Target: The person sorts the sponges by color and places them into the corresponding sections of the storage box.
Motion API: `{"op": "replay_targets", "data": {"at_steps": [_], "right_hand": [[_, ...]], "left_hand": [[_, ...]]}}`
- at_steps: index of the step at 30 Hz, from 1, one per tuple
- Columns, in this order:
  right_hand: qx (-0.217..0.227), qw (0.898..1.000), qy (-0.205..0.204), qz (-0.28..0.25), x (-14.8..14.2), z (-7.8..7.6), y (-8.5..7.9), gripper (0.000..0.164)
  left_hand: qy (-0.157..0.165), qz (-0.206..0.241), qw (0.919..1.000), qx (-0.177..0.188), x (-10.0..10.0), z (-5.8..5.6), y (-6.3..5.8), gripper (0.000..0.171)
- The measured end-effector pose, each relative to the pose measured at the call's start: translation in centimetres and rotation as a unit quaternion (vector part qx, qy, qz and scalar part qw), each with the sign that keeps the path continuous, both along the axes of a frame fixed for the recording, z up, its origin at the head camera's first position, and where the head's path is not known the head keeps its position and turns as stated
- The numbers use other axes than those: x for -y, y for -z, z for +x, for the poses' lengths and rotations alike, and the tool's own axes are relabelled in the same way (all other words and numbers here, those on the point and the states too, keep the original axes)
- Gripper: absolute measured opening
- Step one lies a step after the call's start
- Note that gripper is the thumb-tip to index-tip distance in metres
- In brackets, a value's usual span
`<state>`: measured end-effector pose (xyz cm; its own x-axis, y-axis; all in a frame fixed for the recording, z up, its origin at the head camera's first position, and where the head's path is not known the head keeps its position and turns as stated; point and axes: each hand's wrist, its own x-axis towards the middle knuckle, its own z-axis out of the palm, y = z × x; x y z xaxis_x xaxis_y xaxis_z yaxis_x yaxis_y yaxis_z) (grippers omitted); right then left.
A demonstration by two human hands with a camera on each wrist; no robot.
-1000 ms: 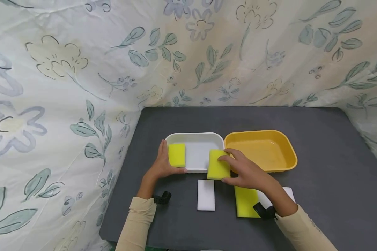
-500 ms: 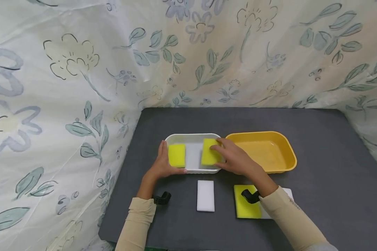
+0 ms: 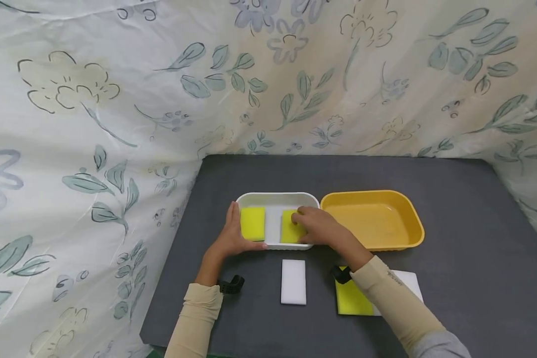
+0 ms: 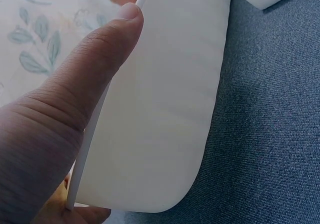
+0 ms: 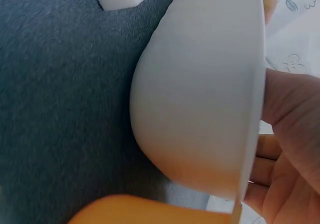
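My left hand (image 3: 233,232) holds the left end of a white tray (image 3: 273,226). Its thumb (image 4: 107,41) lies along the front rim, with the fingers at the far left corner. Inside the tray, a yellow sponge (image 3: 252,223) lies flat against that end. A second yellow sponge (image 3: 288,227) is low in the right half of the tray, its right side covered by my right hand (image 3: 317,226), which grips it between thumb and fingers. In the right wrist view that hand (image 5: 290,149) reaches over the rim, and the tray wall hides the sponge.
A yellow tray (image 3: 376,219) stands against the white tray's right end. In front lies a white sponge block (image 3: 293,282). Another yellow sponge (image 3: 353,301) and a white piece (image 3: 409,284) lie partly under the right forearm. Floral cloth hangs behind the dark tabletop (image 3: 465,223).
My right hand has carried the second yellow sponge from over the white tray's front right rim leftward and down into the tray. The left hand has stayed at the tray's left end.
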<state>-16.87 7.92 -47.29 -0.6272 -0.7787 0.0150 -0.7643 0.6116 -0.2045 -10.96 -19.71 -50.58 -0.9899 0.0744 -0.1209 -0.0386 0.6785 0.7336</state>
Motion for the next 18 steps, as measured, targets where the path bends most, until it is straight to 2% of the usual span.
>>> {"op": "replay_targets", "data": {"at_steps": [6,14,18], "right_hand": [[0.033,0.999,-0.005,0.005,1.4,0.2,1.3,0.039],[0.070,0.997,0.025,-0.014,2.7,0.7,2.8,0.044],[0.065,0.998,0.020,-0.019,2.9,0.9,3.0,0.046]], "left_hand": [[-0.005,0.008,0.9999,-0.005,0.0,0.8,0.4,0.148],[-0.004,0.015,0.9997,-0.019,-0.3,1.7,0.6,0.147],[-0.002,0.015,0.9995,-0.028,-0.4,2.0,0.9,0.146]]}}
